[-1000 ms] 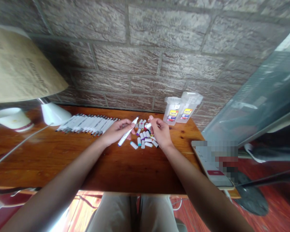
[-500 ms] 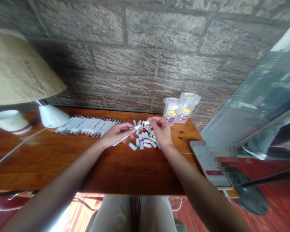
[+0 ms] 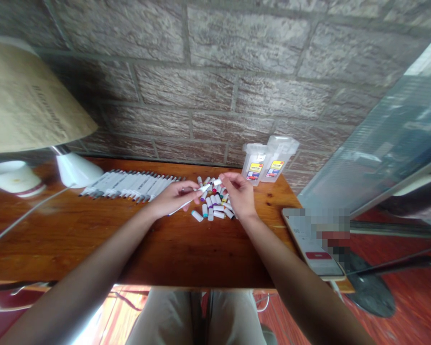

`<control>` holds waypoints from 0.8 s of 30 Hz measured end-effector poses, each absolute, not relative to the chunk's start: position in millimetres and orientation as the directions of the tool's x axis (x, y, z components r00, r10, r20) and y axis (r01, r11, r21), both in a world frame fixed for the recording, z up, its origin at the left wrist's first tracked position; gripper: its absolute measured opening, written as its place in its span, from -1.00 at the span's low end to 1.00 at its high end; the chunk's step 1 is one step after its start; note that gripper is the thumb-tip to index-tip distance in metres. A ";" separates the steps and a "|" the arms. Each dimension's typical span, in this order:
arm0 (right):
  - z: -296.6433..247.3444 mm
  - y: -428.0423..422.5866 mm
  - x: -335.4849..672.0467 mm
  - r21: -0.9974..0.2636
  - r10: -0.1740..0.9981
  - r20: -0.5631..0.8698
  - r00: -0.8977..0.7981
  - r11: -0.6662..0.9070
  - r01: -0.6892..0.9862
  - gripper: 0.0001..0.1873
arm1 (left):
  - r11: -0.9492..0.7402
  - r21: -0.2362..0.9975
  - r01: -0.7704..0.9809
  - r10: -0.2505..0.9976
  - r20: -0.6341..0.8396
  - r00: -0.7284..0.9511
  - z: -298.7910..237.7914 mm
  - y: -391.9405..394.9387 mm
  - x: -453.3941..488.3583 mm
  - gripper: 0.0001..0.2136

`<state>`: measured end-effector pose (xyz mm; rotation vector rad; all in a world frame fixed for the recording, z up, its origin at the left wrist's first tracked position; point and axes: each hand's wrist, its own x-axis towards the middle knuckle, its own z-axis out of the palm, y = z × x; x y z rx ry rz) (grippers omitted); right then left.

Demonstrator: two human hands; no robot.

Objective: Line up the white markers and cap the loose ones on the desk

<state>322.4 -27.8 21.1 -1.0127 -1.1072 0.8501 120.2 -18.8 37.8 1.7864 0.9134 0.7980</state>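
Observation:
My left hand [image 3: 175, 197] is closed around a white marker [image 3: 182, 207], its bare tip pointing up and right. Between the thumb and fingers of my right hand [image 3: 240, 191] is a white marker cap [image 3: 217, 182], its open end facing the marker's tip. Tip and cap are very close; whether they touch I cannot tell. Beneath both hands lies a loose pile of white marker caps [image 3: 205, 211] with coloured ends, partly hidden by my fingers. To the left, a row of white markers [image 3: 124, 186] lies side by side on the wooden table [image 3: 187, 254].
Two clear plastic cases [image 3: 254, 163] with yellow labels stand at the back right near the brick wall [image 3: 215, 91]. A tablet [image 3: 318, 254] lies at the right edge. On the left are a lamp [image 3: 73, 170], its cord and a white cup [image 3: 16, 178].
Both hands keep almost the same place, with the cap and marker tip still facing each other. The camera view has shifted slightly.

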 end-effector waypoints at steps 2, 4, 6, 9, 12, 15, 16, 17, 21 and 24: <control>22.0 -27.6 322.7 -0.942 0.919 0.303 0.252 0.328 -0.063 -0.65 | -0.277 0.930 0.241 0.852 0.122 0.509 37.8 -19.2 120.1 -0.66; 22.5 -28.1 322.3 -0.942 0.922 0.303 0.240 0.328 -0.070 -0.65 | -0.287 0.926 0.244 0.844 0.124 0.522 37.0 -19.2 119.8 -0.67; 21.8 -29.2 321.2 -0.947 0.935 0.296 0.198 0.314 -0.069 -0.65 | -0.304 0.920 0.246 0.833 0.131 0.538 35.5 -18.7 119.0 -0.68; 19.5 -31.0 319.4 -0.958 0.956 0.272 0.108 0.280 -0.066 -0.66 | -0.313 0.918 0.243 0.822 0.134 0.553 32.2 -17.2 117.4 -0.68; 18.9 -32.4 318.5 -0.965 0.967 0.249 0.055 0.253 -0.070 -0.66 | -0.315 0.918 0.242 0.814 0.130 0.566 29.4 -15.8 116.4 -0.69; 20.8 -33.2 318.4 -0.966 0.971 0.236 0.046 0.240 -0.100 -0.65 | -0.331 0.913 0.240 0.800 0.136 0.585 28.4 -14.9 116.6 -0.69; 21.6 -33.3 318.4 -0.966 0.972 0.232 0.044 0.235 -0.110 -0.64 | -0.337 0.910 0.241 0.799 0.140 0.585 28.6 -14.8 116.9 -0.69; 22.1 -33.4 318.3 -0.966 0.974 0.225 0.041 0.228 -0.119 -0.63 | -0.341 0.908 0.243 0.800 0.145 0.582 28.9 -14.7 117.2 -0.69; 21.3 -33.1 317.3 -0.971 0.982 0.187 0.002 0.185 -0.152 -0.61 | -0.343 0.906 0.247 0.808 0.151 0.569 30.3 -14.8 118.4 -0.67; 18.9 -33.0 316.1 -0.975 0.985 0.171 -0.039 0.163 -0.152 -0.58 | -0.357 0.902 0.241 0.795 0.158 0.585 30.4 -14.7 118.8 -0.67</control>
